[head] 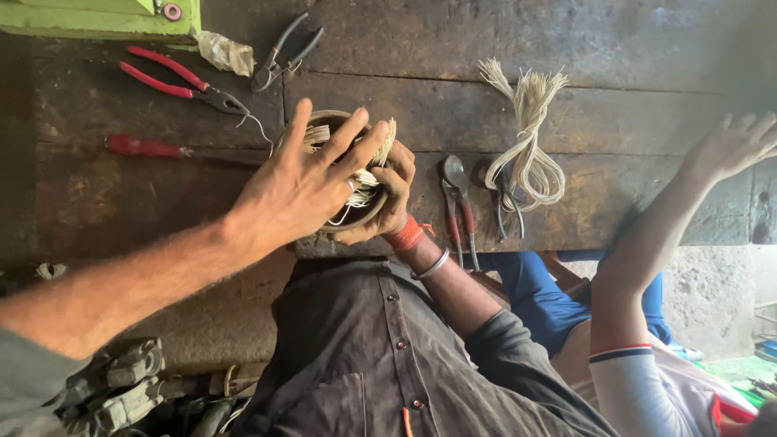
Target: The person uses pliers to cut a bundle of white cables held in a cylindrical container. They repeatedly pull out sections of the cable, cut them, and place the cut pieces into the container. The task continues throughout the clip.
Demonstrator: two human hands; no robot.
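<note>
Nearest the camera, below the worktop's edge, lies a heap of grey metal parts (113, 388), out of the way of both arms. Above it the person's left hand (299, 186) reaches in from the side and lies flat on the wire-wound ring (366, 180), fingers spread wide and closed on nothing. The open palm seems meant to press the pale windings down and steady them rather than lift them. The right hand (394, 206) comes up from below and curls tightly round the ring's far side and underside, carrying its weight. The ring sits at the front edge of the worktop (631, 65), apparently raised a little off it, close to the body where both hands can reach it.

Just to the right of it two pairs of pliers (457, 202) (503, 198) lie with their handles towards the person, ready for the right hand. A looped bundle of pale strands (530, 137) rests beside them. To the left lie a red-handled screwdriver (146, 146) and red-handled pliers (178, 81). Farther back are grey pliers (283, 53), a crumpled scrap (227, 53) and a green box (105, 16). At the right a co-worker's hand (728, 146) is raised, open, well apart from the ring.
</note>
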